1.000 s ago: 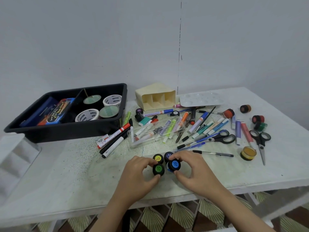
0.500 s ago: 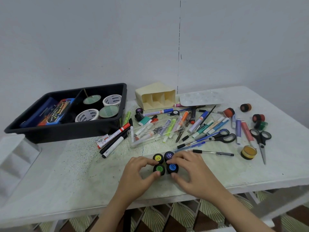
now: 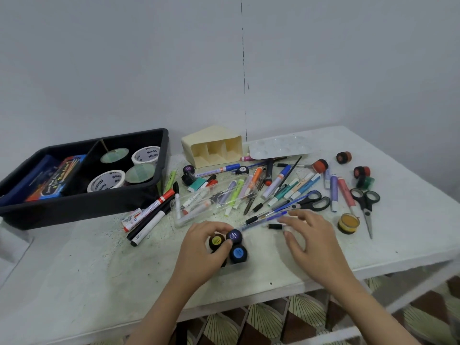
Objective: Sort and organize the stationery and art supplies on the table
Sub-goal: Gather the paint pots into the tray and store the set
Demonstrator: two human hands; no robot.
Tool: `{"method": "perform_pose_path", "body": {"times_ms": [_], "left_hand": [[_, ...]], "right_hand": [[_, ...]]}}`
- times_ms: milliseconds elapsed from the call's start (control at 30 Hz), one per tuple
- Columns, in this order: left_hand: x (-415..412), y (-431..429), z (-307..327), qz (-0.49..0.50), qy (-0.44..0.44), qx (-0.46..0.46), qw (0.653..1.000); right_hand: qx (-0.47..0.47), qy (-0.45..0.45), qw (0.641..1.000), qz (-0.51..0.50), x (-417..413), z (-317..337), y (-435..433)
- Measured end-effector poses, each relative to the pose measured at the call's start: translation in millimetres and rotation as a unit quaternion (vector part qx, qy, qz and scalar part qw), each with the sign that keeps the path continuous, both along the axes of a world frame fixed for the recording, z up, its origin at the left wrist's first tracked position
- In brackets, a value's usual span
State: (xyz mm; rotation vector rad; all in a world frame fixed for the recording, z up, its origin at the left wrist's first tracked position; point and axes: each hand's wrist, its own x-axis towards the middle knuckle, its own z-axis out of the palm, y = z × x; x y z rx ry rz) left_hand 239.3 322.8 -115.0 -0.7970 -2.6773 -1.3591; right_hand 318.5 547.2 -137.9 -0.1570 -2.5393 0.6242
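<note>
Left hand (image 3: 202, 250) is curled over the little cluster of paint pots (image 3: 238, 253) near the front edge of the table (image 3: 74, 282). Its forefinger is hooked on the purple-lidded one and the thumb presses in from the near side, so it's gripping the bunch. Right hand (image 3: 311, 242) is off them, fingers spread and loose, holding nothing, and it's a bit blurred.

Half a second ago both hands were cupping the pots. Now the right one has swung out to the right, over the blue pens (image 3: 267, 217) just behind the cluster. The green lid has gone out of sight under the left thumb, but yellow, purple and blue still show. So the pots sit under the left hand, just left of the right.

Further back there's a clear case (image 3: 199, 205) of markers, black scissors (image 3: 315, 201), and a yellow pot (image 3: 348, 221) off right. The black tray (image 3: 74, 207) with tape rolls (image 3: 105, 180) is at the far-left corner, with the cream organizer (image 3: 214, 148) and palette (image 3: 278, 146) along the back edge.
</note>
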Motion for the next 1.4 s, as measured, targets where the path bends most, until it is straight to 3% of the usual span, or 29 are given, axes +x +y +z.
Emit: {"method": "perform_pose_path", "body": {"times_ms": [167, 333, 533, 800, 933, 1067, 1233, 1400], "left_hand": [[-8, 42, 5, -0.037, 0.018, 0.007, 0.999], [-25, 97, 9, -0.067, 0.005, 0.01, 0.998], [-59, 177, 15, -0.09, -0.01, -0.014, 0.996], [-108, 278, 12, -0.137, 0.089, -0.198, 0.967], [-114, 303, 2, -0.136, 0.135, -0.272, 0.943], [-109, 311, 4, -0.101, 0.134, -0.207, 0.964], [-97, 295, 13, -0.109, -0.015, -0.073, 0.991], [-79, 242, 38, -0.113, -0.045, -0.005, 0.993]], "right_hand": [[0.092, -0.063, 0.978, -0.174, 19, 3, 59], [0.12, -0.097, 0.974, -0.169, 30, -3, 91], [-0.055, -0.052, 0.993, -0.096, 28, 11, 119], [-0.108, -0.038, 0.988, -0.1, 13, 38, 163], [-0.156, -0.078, 0.981, -0.088, 10, 41, 173], [-0.181, -0.087, 0.976, -0.088, 16, 38, 171], [-0.212, -0.081, 0.971, -0.074, 24, 36, 162], [-0.198, -0.069, 0.976, -0.06, 25, 32, 136]]}}
